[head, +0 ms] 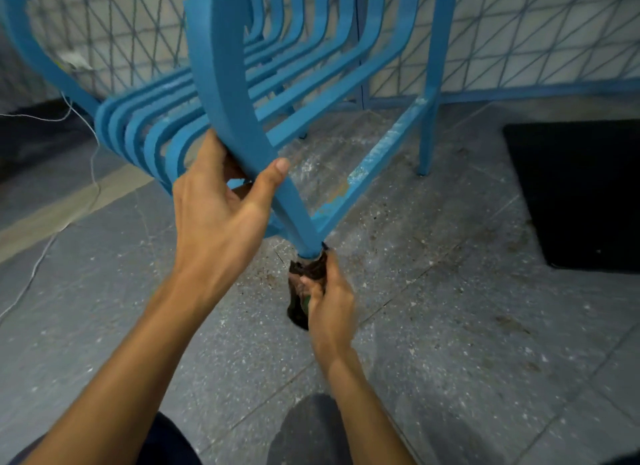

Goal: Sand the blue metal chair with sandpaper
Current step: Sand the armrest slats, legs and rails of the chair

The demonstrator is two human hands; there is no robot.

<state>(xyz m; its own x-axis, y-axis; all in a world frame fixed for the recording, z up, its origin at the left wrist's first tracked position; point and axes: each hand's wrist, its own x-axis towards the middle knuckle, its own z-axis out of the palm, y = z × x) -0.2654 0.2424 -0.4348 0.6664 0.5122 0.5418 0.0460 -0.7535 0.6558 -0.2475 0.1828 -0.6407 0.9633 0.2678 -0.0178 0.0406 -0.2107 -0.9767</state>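
The grey speckled floor (450, 326) spreads under both hands. The blue metal chair (221, 83) stands tilted just above and beyond them. The left hand (218, 215) curls round its curved frame bar, thumb across the front, steadying it. Below, the right hand (329, 302) wraps dark sandpaper (306, 274) round the foot of the chair leg (301, 229). The step looks like sanding this leg: it calls for a firm left grip, even pressure all round, and short strokes along the tube.
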